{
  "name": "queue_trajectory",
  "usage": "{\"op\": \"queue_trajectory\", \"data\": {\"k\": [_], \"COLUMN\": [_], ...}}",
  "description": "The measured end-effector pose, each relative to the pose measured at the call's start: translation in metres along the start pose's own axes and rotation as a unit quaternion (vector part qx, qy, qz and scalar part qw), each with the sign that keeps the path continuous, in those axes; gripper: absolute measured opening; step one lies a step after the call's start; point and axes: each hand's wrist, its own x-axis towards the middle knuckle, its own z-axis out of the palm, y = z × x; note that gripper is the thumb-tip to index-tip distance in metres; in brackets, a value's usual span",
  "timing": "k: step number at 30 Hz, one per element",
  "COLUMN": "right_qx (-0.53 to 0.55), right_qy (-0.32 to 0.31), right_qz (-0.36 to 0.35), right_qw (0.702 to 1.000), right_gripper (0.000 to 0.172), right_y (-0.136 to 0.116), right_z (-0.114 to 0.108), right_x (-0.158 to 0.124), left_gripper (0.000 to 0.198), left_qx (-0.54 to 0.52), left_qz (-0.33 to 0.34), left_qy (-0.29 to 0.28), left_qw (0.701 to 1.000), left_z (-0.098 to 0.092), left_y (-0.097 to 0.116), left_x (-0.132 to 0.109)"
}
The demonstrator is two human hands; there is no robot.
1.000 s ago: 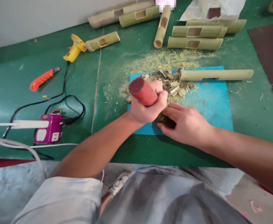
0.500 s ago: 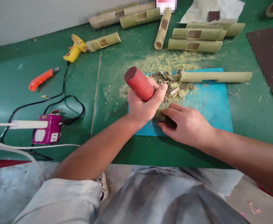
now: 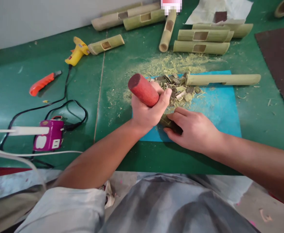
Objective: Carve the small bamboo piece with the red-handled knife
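My left hand is wrapped round the thick red wooden handle of a tool. The handle leans up and to the left; the tool's working end is hidden below the fist. Just to the right, my right hand is closed on a dark green bamboo piece, mostly covered by the fingers. Both hands are over the blue sheet near the table's front edge. Beyond them lies a heap of bamboo chips with pale shavings. A light bamboo tube rests along the sheet's far edge.
Several bamboo tubes with cut openings lie at the back of the green table. To the left are a yellow corded tool, an orange utility knife and a purple power socket with cables. A dark board lies at right.
The red handle has dipped slightly, and my left hand stays closed on it. My right hand keeps its hold on the bamboo. Brownish fabric has appeared at the lower left.
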Motion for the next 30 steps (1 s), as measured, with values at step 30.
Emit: {"op": "queue_trajectory", "data": {"k": [30], "right_qx": [0.015], "right_qy": [-0.008], "right_qz": [0.003], "right_qw": [1.000], "right_gripper": [0.020], "right_y": [0.000], "right_z": [0.000], "right_x": [0.001], "left_gripper": [0.046], "left_qx": [-0.042], "left_qz": [-0.031], "left_qy": [0.021], "left_qw": [0.998], "left_z": [0.003], "left_y": [0.000], "left_x": [0.000]}}
